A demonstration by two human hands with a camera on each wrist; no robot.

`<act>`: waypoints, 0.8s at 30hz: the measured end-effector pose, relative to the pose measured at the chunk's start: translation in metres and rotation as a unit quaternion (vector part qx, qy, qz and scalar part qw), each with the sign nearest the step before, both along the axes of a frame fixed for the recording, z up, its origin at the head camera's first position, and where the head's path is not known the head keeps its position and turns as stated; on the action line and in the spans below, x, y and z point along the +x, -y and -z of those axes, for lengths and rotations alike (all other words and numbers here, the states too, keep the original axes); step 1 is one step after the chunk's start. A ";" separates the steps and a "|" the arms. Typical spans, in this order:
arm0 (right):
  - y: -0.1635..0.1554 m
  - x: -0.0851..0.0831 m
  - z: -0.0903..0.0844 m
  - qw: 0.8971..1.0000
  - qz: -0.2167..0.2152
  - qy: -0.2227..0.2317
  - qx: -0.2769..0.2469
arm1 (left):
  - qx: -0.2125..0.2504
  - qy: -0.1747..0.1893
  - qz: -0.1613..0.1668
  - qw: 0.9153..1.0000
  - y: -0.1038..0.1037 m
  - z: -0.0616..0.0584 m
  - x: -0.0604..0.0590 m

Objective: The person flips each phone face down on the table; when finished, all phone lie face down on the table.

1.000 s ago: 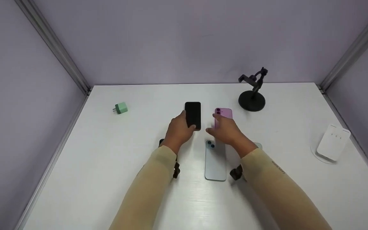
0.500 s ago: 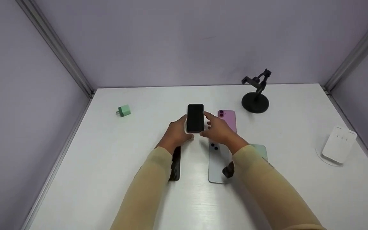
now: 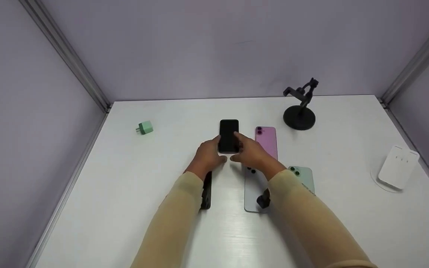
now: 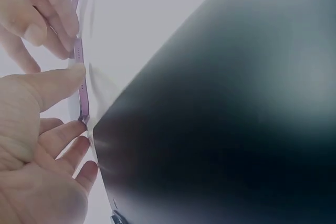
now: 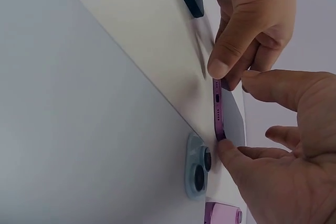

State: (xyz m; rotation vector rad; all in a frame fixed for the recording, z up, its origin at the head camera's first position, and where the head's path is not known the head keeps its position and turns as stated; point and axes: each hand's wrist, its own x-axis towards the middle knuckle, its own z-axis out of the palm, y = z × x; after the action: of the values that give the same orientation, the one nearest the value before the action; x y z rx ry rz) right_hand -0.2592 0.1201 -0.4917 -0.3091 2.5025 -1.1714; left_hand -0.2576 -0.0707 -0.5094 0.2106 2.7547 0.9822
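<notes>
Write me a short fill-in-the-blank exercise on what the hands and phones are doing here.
1. Both hands, the left hand and the right hand, hold the phone with the ____ screen.
2. The pink phone lies on the table to the ____ of the held phone.
3. The small charger plug is ____ in colour.

Missing words: black; right; green

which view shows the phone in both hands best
The head view: the held phone shows whole, dark screen up, left hand and right hand at its near end. The right wrist view shows only its purple bottom edge; the left wrist view, a thin purple side edge.
</notes>
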 end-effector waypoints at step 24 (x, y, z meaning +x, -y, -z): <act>0.005 0.002 -0.001 1.000 0.009 0.009 -0.019 | 0.168 0.025 -0.049 0.984 0.004 -0.006 0.000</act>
State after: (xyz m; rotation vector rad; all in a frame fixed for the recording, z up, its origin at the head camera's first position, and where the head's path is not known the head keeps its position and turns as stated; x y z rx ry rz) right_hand -0.2574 0.1153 -0.4908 -0.2861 2.4744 -1.2248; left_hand -0.2578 -0.0749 -0.5039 0.0992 2.5584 1.4543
